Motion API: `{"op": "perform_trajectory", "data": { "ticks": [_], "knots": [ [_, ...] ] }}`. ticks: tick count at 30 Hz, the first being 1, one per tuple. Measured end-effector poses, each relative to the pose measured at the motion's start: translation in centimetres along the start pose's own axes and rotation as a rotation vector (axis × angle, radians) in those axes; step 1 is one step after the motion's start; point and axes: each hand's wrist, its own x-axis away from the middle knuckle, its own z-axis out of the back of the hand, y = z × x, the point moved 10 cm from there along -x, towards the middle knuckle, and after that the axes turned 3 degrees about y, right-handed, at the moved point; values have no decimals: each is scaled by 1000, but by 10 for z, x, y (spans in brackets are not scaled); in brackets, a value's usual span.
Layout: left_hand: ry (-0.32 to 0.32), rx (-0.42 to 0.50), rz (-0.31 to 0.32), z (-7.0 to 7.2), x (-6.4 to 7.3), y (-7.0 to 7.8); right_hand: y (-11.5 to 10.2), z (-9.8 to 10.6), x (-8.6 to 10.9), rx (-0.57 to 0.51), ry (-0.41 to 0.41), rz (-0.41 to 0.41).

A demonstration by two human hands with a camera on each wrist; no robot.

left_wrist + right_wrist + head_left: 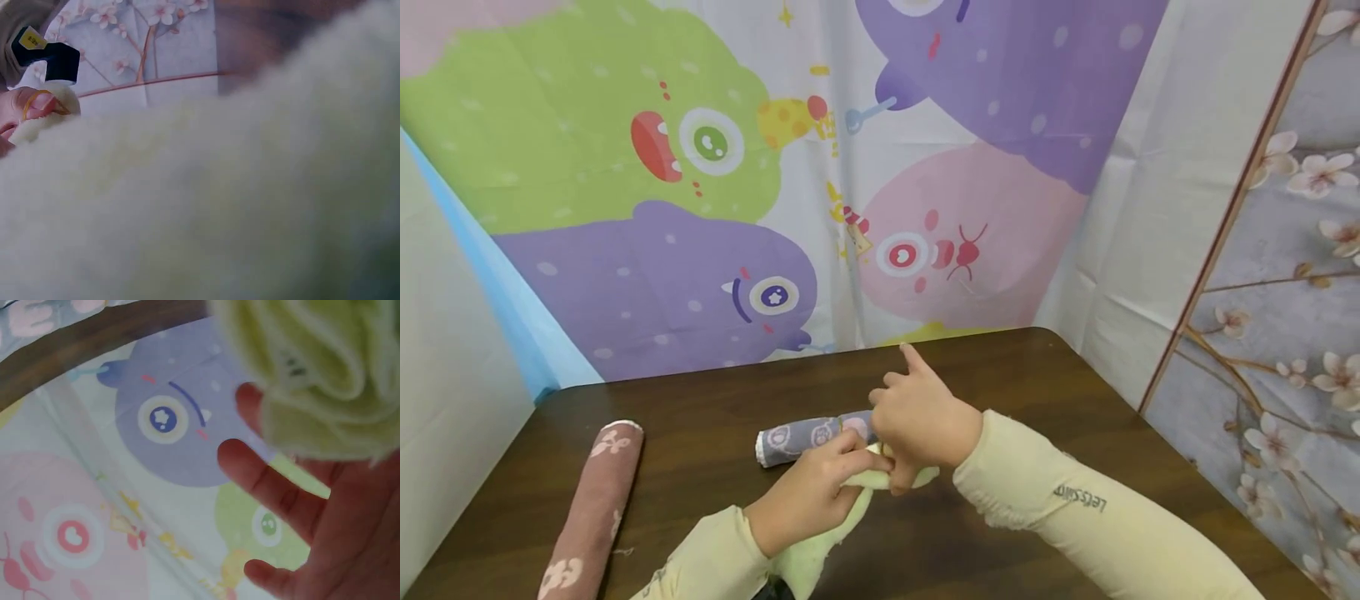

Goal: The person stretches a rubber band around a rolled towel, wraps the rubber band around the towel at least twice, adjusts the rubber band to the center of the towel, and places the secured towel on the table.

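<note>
A pale yellow-green fluffy towel [808, 550] hangs bunched between the two hands. My left hand [811, 493] grips its upper end with thumb and fingers. My right hand [921, 417] is against the same end, index finger pointing away. The left wrist view shows a thin yellow rubber band [28, 103] at the right thumb and fingers, beside the towel end; most of that view is blurred towel. In the right wrist view the towel's folded layers [312, 387] stand before the spread fingers [269, 487]. The exact hold on the band is partly hidden.
Behind the hands lies a grey-purple rolled towel [797, 439]. A brownish-pink rolled towel [591, 508] lies on the left of the dark wooden table [700, 467]. A cartoon-print curtain [820, 292] hangs along the far edge, a floral panel [1285, 333] on the right.
</note>
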Motion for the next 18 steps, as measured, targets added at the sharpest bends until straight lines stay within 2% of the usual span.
{"op": "perform_trajectory", "data": {
  "ticks": [5,7,10,12,15,17,18],
  "knots": [
    [30,-18,-4,3,0,2,9,-13,1,-229,-108,7],
    [36,-31,11,4,-1,1,12,-14,2,-301,-117,9],
    [35,-31,53,7,-1,-5,14,-8,4,-355,-91,27],
    [49,-24,86,10,0,-12,17,3,5,-347,-5,36],
    [115,0,175,21,3,-25,30,22,9,-364,224,-26],
    [197,4,237,33,4,-32,43,26,14,-498,352,-113],
    [244,6,273,40,4,-36,49,22,16,-621,387,-162]
  ]
}}
